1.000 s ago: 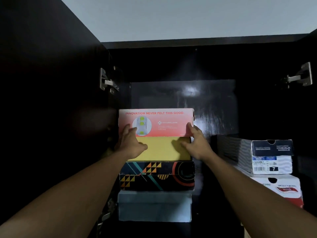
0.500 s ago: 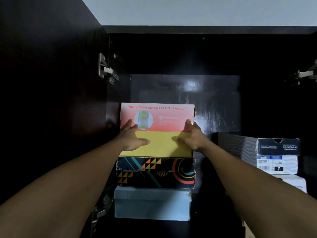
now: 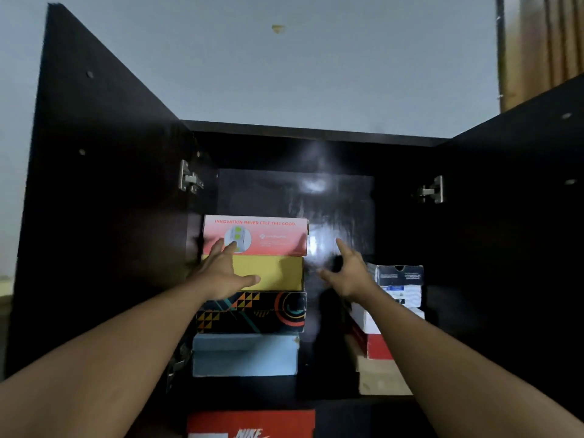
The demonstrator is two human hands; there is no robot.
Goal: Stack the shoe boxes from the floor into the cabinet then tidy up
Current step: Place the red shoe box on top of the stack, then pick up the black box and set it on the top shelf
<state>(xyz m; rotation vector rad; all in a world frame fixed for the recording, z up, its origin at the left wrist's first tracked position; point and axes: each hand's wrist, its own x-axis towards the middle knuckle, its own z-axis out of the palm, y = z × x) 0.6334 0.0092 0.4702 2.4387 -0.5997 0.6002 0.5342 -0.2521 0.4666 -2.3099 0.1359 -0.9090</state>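
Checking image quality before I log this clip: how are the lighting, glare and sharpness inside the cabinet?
Head view: dim, the cabinet nearly black; glare on its glossy back panel; the right hand motion-blurred; the pink box slogan legible; wide-angle splays the doors.

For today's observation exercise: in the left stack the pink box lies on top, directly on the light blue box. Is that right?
No. The head view shows the pink box on top, directly on the yellow box; the light blue box sits lower.

Two bare forearms, uncovered to the wrists, end in a bare left hand (image 3: 222, 275) and right hand (image 3: 351, 276).
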